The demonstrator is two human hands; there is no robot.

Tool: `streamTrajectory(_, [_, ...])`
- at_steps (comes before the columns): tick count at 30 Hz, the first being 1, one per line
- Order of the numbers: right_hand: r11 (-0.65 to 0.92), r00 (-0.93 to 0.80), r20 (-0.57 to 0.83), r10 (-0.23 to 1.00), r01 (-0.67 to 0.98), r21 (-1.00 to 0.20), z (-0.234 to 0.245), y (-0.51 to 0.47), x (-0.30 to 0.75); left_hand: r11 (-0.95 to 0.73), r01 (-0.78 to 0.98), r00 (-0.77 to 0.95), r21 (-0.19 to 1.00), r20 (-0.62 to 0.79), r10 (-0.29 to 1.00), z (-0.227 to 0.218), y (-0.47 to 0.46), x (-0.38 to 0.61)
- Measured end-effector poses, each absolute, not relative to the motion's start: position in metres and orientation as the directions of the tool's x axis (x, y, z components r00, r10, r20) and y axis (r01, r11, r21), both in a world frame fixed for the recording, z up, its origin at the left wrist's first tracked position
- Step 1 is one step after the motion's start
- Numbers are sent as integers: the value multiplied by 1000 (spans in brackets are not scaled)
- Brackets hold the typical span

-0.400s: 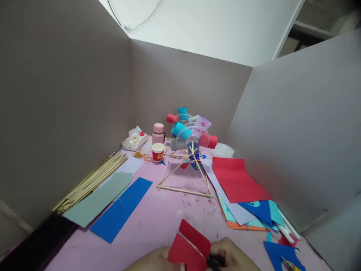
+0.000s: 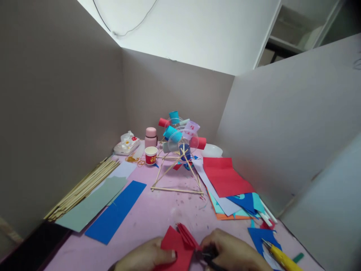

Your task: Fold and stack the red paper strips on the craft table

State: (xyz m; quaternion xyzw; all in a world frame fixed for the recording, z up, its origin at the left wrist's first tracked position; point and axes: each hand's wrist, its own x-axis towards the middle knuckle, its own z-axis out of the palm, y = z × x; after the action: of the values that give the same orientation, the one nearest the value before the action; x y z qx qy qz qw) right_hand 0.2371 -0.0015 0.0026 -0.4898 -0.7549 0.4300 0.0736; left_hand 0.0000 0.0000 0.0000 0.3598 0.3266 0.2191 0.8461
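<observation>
Red paper [image 2: 172, 239] over the near part of the pink worktop [image 2: 158, 210], pinched in the grip of the left hand [image 2: 146, 253]; the right hand [image 2: 229, 248] grips dark-handled scissors [image 2: 208, 256] at its edge.

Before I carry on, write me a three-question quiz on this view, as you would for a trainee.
1. Which hand holds the scissors?
2. True or false: seen from here, the blue strip lies between the grey sheet and the stick frame.
3. What stands just behind the paper cup?
A) a bowl
B) a pink flask
C) a tissue pack

Key:
1. The right hand; the left hand holds red paper.
2. True.
3. B.
</observation>
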Motion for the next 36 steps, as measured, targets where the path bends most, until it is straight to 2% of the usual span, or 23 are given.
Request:
streamTrajectory(7, [270,-346,-110,932,863,-427,22,-30,235,594,-33,650,804,-434,624,7,8,-11])
streamTrajectory(15, [277,-323,-134,937,919,-282,29,-41,238,536,45,639,843,-437,633,5,9,-9])
streamTrajectory(18, [241,-280,-121,952,934,-264,37,-40,235,521,65,620,851,-444,647,-2,11,-8])
streamTrajectory(23, [33,-25,33,999,962,-272,42,-20,220,513,22,626,858,-411,662,-4,12,-5])
streamTrajectory(26, [-52,66,41,997,960,-275,34,1,208,519,-29,617,854,-394,682,3,11,-7])
streamTrajectory(32, [-69,74,3,997,947,-315,16,25,192,468,-126,468,875,-363,806,22,18,-23])
streamTrajectory(36, [-24,28,4,1000,915,-403,9,28,191,328,-61,287,943,-299,910,38,41,-45])
